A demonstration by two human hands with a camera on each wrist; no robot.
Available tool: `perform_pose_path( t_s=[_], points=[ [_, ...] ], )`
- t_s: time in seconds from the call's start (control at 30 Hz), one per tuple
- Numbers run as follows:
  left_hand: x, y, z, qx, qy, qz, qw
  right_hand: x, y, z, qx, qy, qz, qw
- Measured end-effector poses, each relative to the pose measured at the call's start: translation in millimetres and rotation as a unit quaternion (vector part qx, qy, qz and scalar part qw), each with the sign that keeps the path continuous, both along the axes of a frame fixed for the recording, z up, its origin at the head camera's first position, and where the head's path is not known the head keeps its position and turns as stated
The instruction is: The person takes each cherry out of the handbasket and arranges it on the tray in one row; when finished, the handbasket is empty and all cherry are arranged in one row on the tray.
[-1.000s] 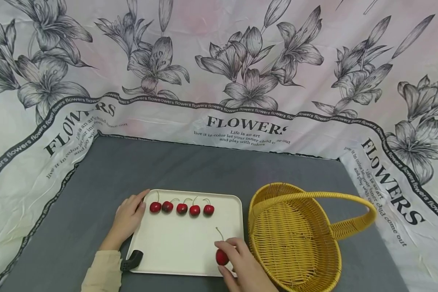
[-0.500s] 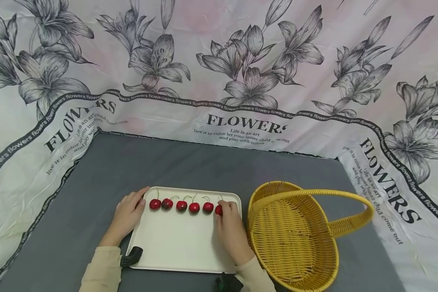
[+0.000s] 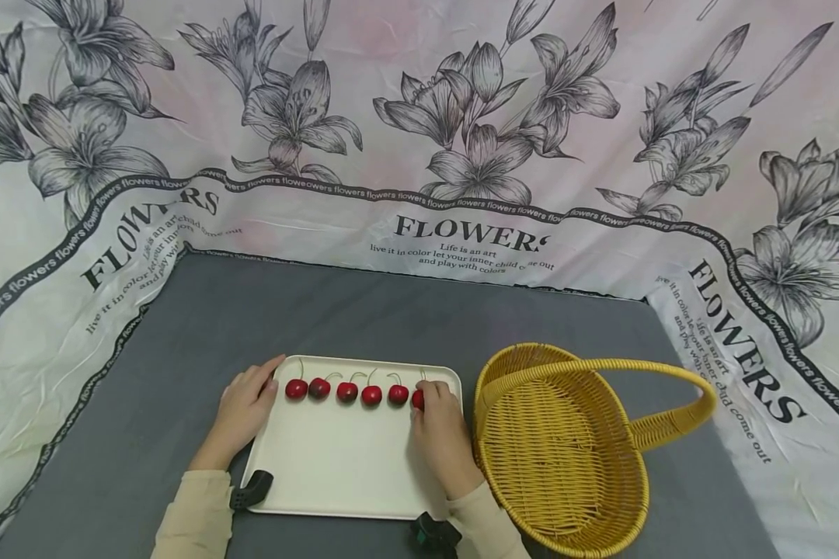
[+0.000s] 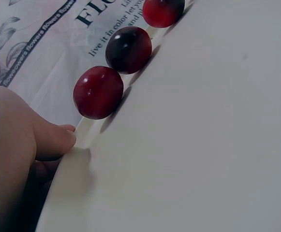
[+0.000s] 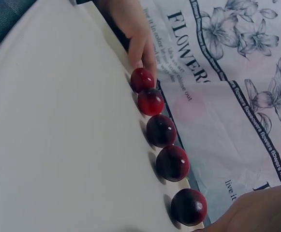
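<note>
A cream rectangular tray [image 3: 342, 473] lies on the grey cloth, with several dark red, stemmed cherries [image 3: 346, 392] lined up along its far edge. My left hand [image 3: 241, 411] grips the tray's left rim near the far corner; in the left wrist view its thumb [image 4: 58, 141] lies against the rim. At the right end of the row, the fingertips of my right hand [image 3: 443, 442] hold one more cherry [image 3: 418, 400], partly covered by them. The right wrist view shows that hand [image 5: 256, 210] at the lower right, beside the row.
To the tray's right stands a yellow wicker basket [image 3: 555, 450], its tall handle [image 3: 671, 376] leaning right. Flower-printed fabric [image 3: 461, 155] walls in the grey cloth [image 3: 391, 310] at the back and sides. Black wrist mounts [image 3: 253, 491] sit close to the tray's near corners.
My right hand has carried its cherry from the tray's near right part up to the right end of the row, and has stayed there over the last half second. The left hand keeps its place.
</note>
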State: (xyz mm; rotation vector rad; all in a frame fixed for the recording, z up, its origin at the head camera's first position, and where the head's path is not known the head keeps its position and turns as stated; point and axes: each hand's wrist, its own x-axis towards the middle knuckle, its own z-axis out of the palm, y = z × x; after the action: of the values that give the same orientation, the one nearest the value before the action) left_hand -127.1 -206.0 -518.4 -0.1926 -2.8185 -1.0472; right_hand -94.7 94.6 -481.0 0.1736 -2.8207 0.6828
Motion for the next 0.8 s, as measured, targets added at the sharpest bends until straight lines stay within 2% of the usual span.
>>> perform_pose_path(
  t_s=[0.3,0.43,0.57,0.7,0.8],
  points=[
    [1.3,-0.5,-2.0,-0.003,-0.003,0.002,1.0000,1.8,-1,-2.5,0.008,-0.024,-0.014,0.9996],
    [2.3,-1.1,-1.0,-0.004,-0.005,0.005,1.0000,5.1,-2,3.5,0.010,-0.039,-0.007,0.9992],
    [3.2,-1.3,-0.4,-0.007,-0.006,0.009,0.9999,18.3,-3,21.7,0.024,-0.074,0.006,0.9969],
    [4.7,-0.4,-1.6,-0.005,-0.010,0.009,0.9999,41.5,2,49.1,0.040,-0.114,0.030,0.9922],
    [6.5,-0.4,-3.8,-0.002,-0.013,0.007,0.9999,62.4,14,71.2,0.013,-0.164,0.062,0.9844]
  ],
)
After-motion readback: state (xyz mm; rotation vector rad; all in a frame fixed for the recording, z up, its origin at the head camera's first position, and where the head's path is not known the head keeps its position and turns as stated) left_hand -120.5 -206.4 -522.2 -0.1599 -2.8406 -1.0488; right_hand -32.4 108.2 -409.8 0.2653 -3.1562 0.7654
